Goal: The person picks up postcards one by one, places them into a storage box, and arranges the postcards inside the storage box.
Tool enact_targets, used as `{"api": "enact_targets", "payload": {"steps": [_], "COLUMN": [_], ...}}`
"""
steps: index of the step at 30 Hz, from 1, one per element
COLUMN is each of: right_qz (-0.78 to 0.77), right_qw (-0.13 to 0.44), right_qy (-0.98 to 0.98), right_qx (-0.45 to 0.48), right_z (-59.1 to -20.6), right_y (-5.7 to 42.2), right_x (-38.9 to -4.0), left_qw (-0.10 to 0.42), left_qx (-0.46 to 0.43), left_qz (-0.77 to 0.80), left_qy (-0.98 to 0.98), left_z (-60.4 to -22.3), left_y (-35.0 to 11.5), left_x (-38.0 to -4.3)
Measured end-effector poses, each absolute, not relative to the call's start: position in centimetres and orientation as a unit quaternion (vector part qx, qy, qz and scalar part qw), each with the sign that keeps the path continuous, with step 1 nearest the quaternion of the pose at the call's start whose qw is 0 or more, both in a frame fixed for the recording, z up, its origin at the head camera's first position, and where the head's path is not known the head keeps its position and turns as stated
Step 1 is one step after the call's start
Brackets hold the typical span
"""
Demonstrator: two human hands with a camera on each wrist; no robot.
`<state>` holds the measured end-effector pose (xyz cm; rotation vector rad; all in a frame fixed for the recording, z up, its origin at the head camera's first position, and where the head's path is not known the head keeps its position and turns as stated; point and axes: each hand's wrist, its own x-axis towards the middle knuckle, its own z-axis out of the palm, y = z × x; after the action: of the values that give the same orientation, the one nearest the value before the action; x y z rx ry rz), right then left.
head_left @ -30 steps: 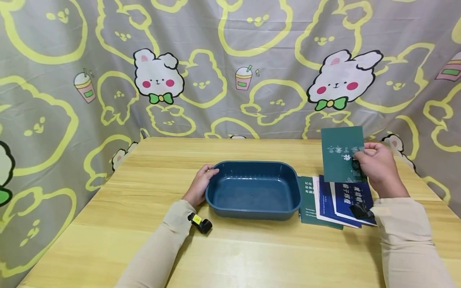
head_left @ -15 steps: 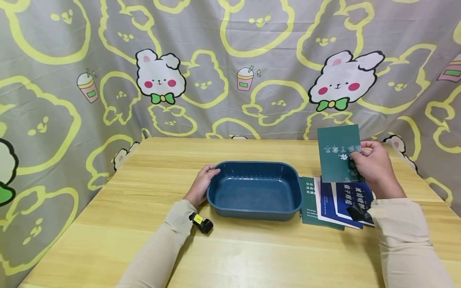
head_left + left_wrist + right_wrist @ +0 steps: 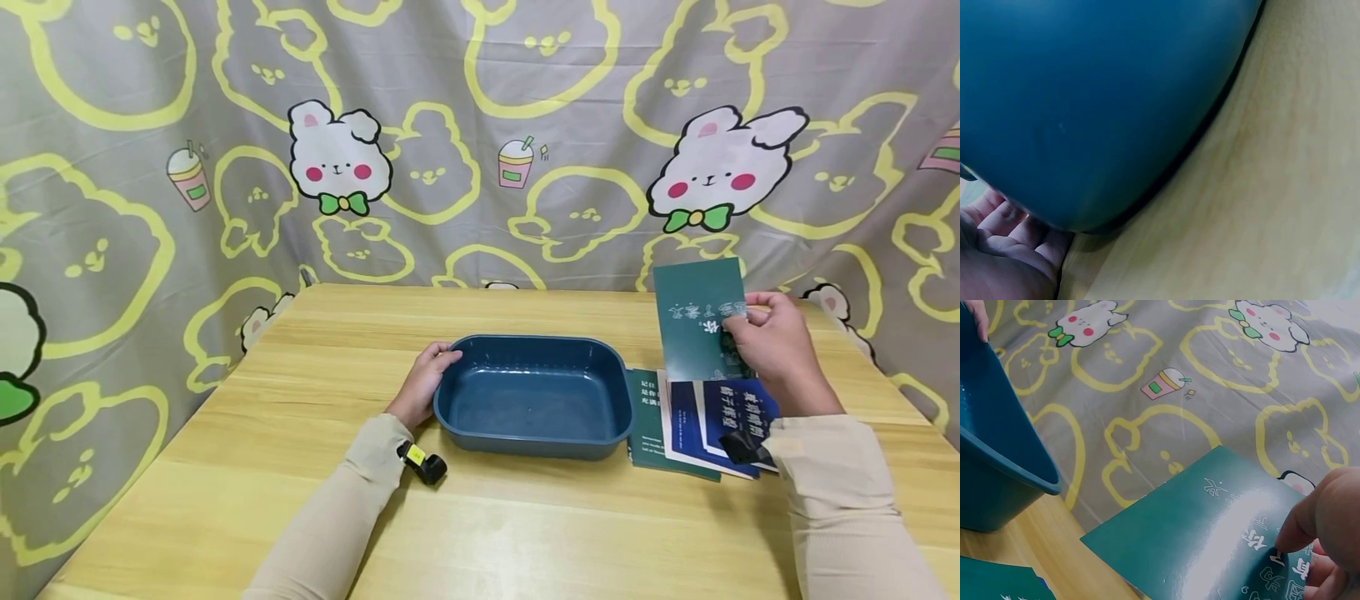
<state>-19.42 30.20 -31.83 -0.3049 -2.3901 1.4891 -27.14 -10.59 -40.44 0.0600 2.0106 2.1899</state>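
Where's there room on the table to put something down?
The wood-grain table is bare left of the left sleeve, in front of the blue tub between both sleeves, and behind the tub up to the curtain. The tub is empty too. It's crowded right of the tub: fanned cards, plus the right grip holding up a green card.

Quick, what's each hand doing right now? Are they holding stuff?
Left hand: closed, holding the blue basin by its rim.
Right hand: closed, pinching a green card.

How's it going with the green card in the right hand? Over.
Right hand holds green card, off table. Left hand grips blue tub by its rim. Fanned cards beside tub; nothing seen midair between held card and tub.
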Motion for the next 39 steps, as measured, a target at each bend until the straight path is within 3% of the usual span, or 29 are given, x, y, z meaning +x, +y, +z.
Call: {"api": "enact_targets", "payload": {"steps": [24,39], "right_qz": [0.505,0.542], "right_qw": [0.154,0.186], "right_qy": [-0.846,-0.818], "right_qx": [-0.077,-0.054], "right_z": [-30.9,-29.1], "right_y": [28.3,26.7], "right_x": [-19.8,-20.5], "left_qw": [0.091,0.079], "left_qx": [0.030,0.025], "left_qz": [0.732,0.730], "left_qy": [0.675,0.679], "left_z": [-40.3,-40.5], "left_y": [-10.1,-10.6], "left_x": [-27.5,-27.1]}}
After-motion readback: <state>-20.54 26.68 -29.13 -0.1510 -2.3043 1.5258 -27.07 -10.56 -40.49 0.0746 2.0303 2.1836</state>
